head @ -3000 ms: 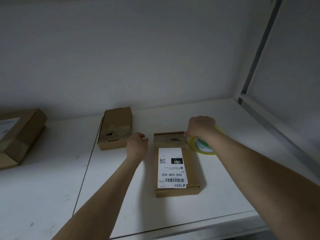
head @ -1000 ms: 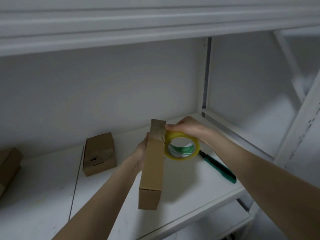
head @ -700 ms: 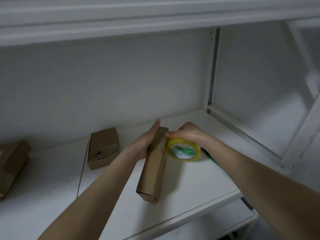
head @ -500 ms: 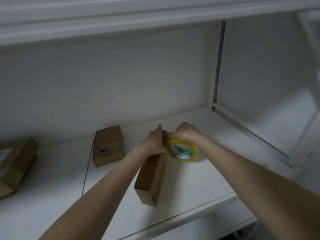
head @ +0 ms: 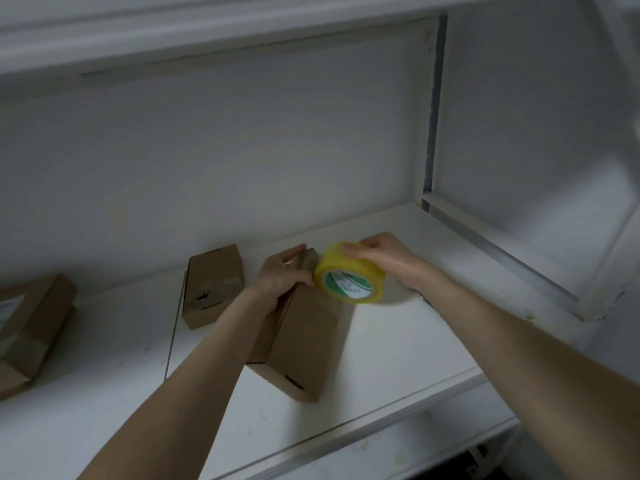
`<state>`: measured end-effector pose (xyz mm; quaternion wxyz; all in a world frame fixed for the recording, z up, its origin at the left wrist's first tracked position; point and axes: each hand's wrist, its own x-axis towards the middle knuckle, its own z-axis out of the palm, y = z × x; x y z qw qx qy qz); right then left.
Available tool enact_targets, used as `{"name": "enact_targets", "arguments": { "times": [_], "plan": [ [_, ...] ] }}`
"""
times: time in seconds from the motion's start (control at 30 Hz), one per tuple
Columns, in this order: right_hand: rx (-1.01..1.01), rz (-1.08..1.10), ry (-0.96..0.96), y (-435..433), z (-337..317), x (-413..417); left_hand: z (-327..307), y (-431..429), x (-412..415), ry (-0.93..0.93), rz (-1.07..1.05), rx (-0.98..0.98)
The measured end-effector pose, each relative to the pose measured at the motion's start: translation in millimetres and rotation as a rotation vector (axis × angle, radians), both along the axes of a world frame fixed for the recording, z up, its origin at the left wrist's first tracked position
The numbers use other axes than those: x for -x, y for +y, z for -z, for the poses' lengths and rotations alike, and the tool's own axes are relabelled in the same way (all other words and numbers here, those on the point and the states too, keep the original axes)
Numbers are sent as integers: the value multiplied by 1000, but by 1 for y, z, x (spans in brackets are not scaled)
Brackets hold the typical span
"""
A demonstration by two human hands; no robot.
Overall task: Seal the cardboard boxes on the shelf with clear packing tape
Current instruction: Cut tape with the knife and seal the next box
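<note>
Gripping the far end of the small cardboard box with the left hand, fingers wrapped over the top and thumb on the near face, while the right hand curls over the tape roll and holds it right up against that same end. Box is tipped up on a long edge on the white shelf, toward the front, leaning a bit. Looks light and fairly stiff to me, so one hand pins it fine, but thin card like that dents if you squeeze the middle, so I'd hold the end and corners. Tape's the fiddly part: clear film is floppy and sticks to itself, and I can't make out the loose strip. Second box sits just left of the hands, not touching, and a bigger box is off at the far left. Upright post is well off to the right, so nothing really gets in the way.
</note>
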<state>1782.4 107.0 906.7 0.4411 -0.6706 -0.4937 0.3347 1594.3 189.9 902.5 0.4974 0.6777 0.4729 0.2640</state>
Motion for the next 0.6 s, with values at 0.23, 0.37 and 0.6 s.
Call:
{"name": "enact_targets", "arguments": {
  "times": [0.23, 0.37, 0.6],
  "plan": [
    [-39, -62, -183, -6, -37, -14, -22, -4, 8, -235, -6, 188],
    [77, -50, -293, -17, -33, -28, -30, -1, 24, -343, -19, 275],
    [129, -34, -367, -23, -34, -30, -31, -5, 25, -421, 39, 342]
  ]
}}
